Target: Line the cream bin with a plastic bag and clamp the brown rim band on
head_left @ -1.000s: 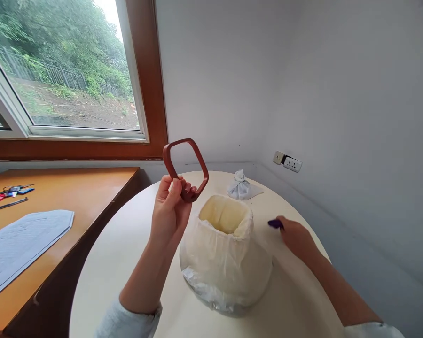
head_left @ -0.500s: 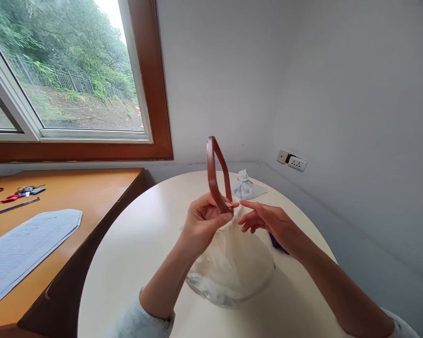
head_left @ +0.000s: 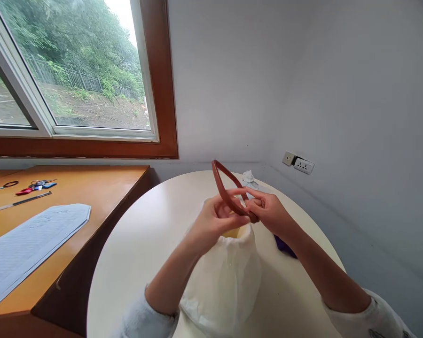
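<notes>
A brown, loop-shaped handle [head_left: 219, 179] rises at a slant between my two hands over the round table. Around its lower part are the thumb and fingers of my left hand [head_left: 213, 223], gripping it. My right hand [head_left: 270, 211] pinches the handle's lower right end, its index finger reaching towards the left fingertips. Beneath them stands a cream-white cloth bag [head_left: 225, 277], its gathered mouth open upward with yellow showing inside. Whether the handle is joined to the bag is hidden by my fingers.
The white round table [head_left: 137, 253] carries a small tied white bundle [head_left: 248, 176] at the back and a dark purple item [head_left: 285, 247] by my right forearm. On the wooden desk [head_left: 102, 180] to the left lie paper sheets [head_left: 45, 244], a pen [head_left: 24, 202] and keys [head_left: 38, 185].
The handle has come lower and tilted over to the left. My right fingers have closed on its end. The bag now stands taller with its mouth showing; before, it lay flatter.
</notes>
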Demonstrator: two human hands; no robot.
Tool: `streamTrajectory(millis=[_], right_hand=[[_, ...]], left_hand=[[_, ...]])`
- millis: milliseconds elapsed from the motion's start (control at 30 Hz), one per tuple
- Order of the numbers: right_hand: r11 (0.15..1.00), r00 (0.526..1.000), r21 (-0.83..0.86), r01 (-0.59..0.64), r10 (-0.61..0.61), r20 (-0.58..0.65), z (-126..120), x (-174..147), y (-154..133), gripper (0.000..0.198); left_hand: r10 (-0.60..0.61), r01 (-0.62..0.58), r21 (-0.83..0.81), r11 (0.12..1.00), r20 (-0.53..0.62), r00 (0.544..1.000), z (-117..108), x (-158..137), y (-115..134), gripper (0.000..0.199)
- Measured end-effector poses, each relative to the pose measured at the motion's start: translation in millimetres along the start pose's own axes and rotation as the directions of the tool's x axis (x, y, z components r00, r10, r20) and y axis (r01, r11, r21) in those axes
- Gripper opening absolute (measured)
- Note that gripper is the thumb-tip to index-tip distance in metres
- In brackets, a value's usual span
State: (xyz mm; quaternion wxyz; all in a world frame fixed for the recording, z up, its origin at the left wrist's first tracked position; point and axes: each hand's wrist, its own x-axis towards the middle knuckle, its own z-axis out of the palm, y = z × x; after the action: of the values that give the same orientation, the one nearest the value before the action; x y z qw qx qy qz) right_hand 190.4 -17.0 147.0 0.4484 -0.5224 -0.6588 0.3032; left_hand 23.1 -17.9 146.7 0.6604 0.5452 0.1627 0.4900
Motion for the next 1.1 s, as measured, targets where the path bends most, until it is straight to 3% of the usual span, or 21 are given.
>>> streamTrajectory(millis=[67,133,200,267,400,567,700,933,1100], right_hand=[[0.989,0.998,-0.138,-0.044,0.049,0.034,-2,0,0,0.059],[0.952,0.999,-0.307,-0.016,0.024,0.022,-2,-2,-2,0.057],[0.896,1.000,-0.443,0.003,0.007,0.021,1,-5,-6,0.054],[0.846,0.999,-0.532,-0.017,0.041,0.034,6,-9,-9,0.052],[0.776,0.988,-0.628,-0.064,0.137,0.069,15,-15,-13,0.049],[0.735,0.983,-0.673,-0.078,0.169,0.071,17,-19,-11,0.039],[0.743,0.982,-0.665,-0.083,0.174,0.072,20,-20,-10,0.038],[0.725,0.978,-0.684,-0.082,0.190,0.085,25,-16,-6,0.047],[0.713,0.971,-0.693,-0.108,0.224,0.080,25,-18,-4,0.052]], left_hand=[[-0.018,0.020,0.019,1.000,-0.100,0.995,-15,-2,14,0.046],[-0.047,0.062,0.080,0.995,-0.175,0.983,-31,-4,25,0.047],[-0.025,0.106,0.257,0.961,-0.298,0.954,-45,-6,31,0.058],[-0.005,0.189,0.474,0.860,-0.362,0.932,-53,-7,31,0.064],[-0.083,0.285,0.752,0.595,-0.295,0.952,-55,-7,23,0.066],[-0.123,0.268,0.877,0.399,-0.238,0.963,-53,-2,16,0.062],[-0.136,0.306,0.892,0.332,-0.276,0.951,-60,0,10,0.059],[-0.107,0.269,0.932,0.243,-0.250,0.962,-63,4,-1,0.046],[-0.134,0.274,0.941,0.199,-0.251,0.959,-65,4,-3,0.049]])
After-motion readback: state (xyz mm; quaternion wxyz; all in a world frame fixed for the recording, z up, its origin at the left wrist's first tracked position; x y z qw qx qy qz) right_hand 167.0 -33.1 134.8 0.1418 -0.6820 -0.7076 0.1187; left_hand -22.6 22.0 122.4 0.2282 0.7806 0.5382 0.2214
